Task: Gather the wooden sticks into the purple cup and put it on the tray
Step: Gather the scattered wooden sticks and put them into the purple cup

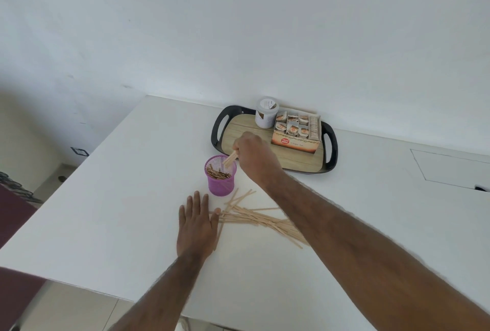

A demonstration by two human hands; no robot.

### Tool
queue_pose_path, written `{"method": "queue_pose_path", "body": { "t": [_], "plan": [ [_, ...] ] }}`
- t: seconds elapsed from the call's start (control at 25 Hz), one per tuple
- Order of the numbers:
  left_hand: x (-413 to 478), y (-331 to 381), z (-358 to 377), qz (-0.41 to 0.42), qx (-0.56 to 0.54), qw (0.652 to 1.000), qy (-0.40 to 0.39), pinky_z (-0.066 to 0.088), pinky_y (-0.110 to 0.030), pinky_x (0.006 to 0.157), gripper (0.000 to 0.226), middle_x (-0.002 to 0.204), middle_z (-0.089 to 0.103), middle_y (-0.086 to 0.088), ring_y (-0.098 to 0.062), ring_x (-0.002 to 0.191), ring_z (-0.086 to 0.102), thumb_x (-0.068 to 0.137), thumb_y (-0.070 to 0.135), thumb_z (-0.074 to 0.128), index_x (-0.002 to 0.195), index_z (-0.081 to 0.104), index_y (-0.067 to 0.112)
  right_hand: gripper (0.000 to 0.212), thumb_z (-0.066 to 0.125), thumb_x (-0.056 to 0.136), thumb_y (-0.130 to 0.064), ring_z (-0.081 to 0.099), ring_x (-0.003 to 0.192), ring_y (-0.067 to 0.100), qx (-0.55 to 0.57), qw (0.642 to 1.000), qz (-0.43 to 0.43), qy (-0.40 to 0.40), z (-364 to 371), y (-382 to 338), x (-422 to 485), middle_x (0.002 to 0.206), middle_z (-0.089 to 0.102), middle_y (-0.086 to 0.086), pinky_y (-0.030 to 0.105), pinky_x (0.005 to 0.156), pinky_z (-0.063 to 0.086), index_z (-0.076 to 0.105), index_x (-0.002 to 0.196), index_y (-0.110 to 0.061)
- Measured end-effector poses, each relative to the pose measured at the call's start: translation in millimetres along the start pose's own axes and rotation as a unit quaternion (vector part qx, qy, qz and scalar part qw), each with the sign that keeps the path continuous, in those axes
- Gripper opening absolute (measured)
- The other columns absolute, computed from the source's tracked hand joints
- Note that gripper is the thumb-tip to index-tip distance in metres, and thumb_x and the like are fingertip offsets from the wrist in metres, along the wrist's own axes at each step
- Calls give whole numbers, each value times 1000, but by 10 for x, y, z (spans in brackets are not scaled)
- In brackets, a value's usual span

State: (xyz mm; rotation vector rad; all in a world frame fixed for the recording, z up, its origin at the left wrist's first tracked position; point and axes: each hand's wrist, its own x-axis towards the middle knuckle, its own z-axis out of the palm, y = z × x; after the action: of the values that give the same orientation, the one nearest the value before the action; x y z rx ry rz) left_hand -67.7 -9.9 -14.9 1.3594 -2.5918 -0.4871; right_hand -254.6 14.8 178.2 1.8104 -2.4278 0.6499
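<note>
Fingers (236, 148) of the right hand (256, 155) pinch a few wooden sticks (230, 159) right over the purple cup (220, 179), which has many sticks inside. The cup stands on the white table (106, 211), near the tray (244, 126) but not on it. The left hand (196, 220) lies flat with straight fingers, its thumb touching the loose stick pile (254, 218).
</note>
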Motion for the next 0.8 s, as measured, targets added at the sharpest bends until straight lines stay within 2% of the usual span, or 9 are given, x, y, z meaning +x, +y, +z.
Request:
{"method": "queue_pose_path", "body": {
  "t": [0.08,0.2,0.36,0.44,0.56,0.64,0.72,0.8],
  "plan": [
    [3,9,-34,-5,-3,1000,6,5,-45,128,73,170,10,-9,-26,158,4,101,52,4,161,21,15,17,62,90,4,65,85,25,-88,994,-34,-53,90,-81,56,99,62,12,29,66,47,70,103,-2],
    [1,10,-34,-9,11,1000,-5,3,-45,128,69,170,7,-8,-25,158,2,103,49,8,162,19,16,18,65,91,2,67,90,26,-129,986,-57,-90,223,-100,90,99,61,12,32,69,53,69,108,-1],
    [9,-1,-30,-6,4,1000,-4,3,-45,128,66,170,8,-8,-24,158,2,104,48,8,161,21,17,18,60,99,-20,65,83,26,-74,986,-75,-126,331,-52,137,94,60,10,37,71,55,68,104,-5],
    [12,0,-31,-2,-1,1000,-3,3,-45,128,64,170,10,-7,-23,158,2,106,47,11,161,23,17,22,55,102,-23,62,78,23,-31,992,-62,-101,271,35,106,93,60,8,36,69,52,69,98,-7],
    [-10,-20,-30,39,-6,999,-12,2,-42,128,75,170,11,-4,-20,158,2,102,58,2,161,23,17,21,54,101,-17,61,80,20,42,998,7,-42,96,355,-68,95,64,4,33,71,49,73,97,-8],
    [-28,-16,2,99,8,995,-27,1,-39,128,90,170,10,-3,-19,158,3,94,68,-8,161,22,17,21,53,96,-10,66,88,23,47,995,83,-43,11,733,-294,97,70,6,38,78,54,74,96,-6],
    [-43,35,46,134,23,990,-36,2,-39,128,92,170,12,-4,-20,158,5,93,72,-4,161,22,15,27,50,92,-5,64,109,28,22,975,183,-125,-28,1166,-629,116,70,7,41,93,53,73,107,-8],
    [-55,130,80,139,27,989,-45,4,-41,128,87,170,11,-6,-23,158,5,97,70,8,161,19,12,40,48,93,-5,51,128,27,-17,935,277,-222,-18,1517,-1055,137,56,4,41,106,44,64,128,-15]
  ]
}}
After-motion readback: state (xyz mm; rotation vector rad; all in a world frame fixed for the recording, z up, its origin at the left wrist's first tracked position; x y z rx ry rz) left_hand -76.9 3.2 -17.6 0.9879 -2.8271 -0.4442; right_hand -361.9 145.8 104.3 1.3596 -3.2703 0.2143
